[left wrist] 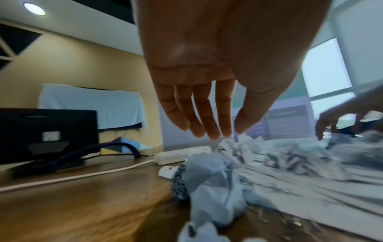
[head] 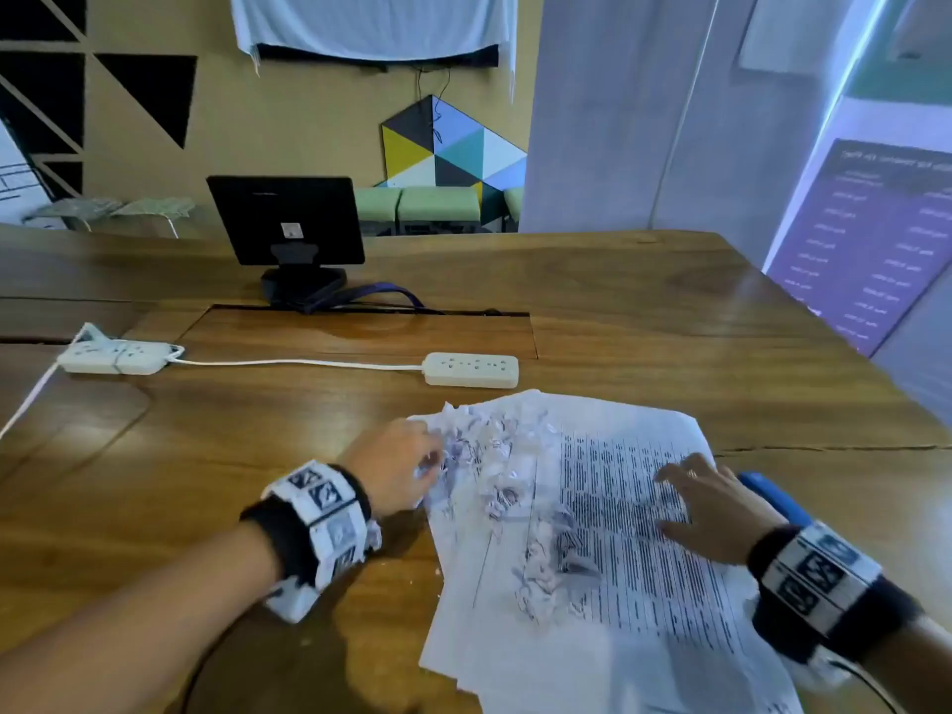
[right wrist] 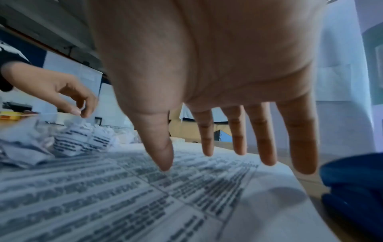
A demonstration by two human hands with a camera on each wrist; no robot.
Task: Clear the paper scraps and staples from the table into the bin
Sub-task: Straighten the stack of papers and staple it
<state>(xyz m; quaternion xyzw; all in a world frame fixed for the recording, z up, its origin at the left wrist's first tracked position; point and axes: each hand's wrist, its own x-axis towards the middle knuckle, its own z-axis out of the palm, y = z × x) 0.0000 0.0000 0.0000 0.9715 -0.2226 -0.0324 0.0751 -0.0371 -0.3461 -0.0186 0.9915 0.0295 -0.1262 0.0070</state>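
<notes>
Scraps (head: 494, 456) all lie piled on the printed sheets (head: 618, 584) mid-table (head: 669, 322), w/ a few staples (left wrist: 290, 222) glinting by the sheet edge, so nothing looks binned yet & no bin in view. My left hand (head: 399, 468) reaches into the pile's left side, fingers loosely extended, tips at the crumpled bits, maybe nipping one, can't tell. My right hand (head: 713, 512) is spread wide, fingers straight on the print, blue stapler (head: 775, 499) just beside it; gathering & the whole carry remain, I reckon.

Black monitor (head: 286, 219), two white power strips (head: 471, 370), blue stapler (head: 772, 499) on desk.
</notes>
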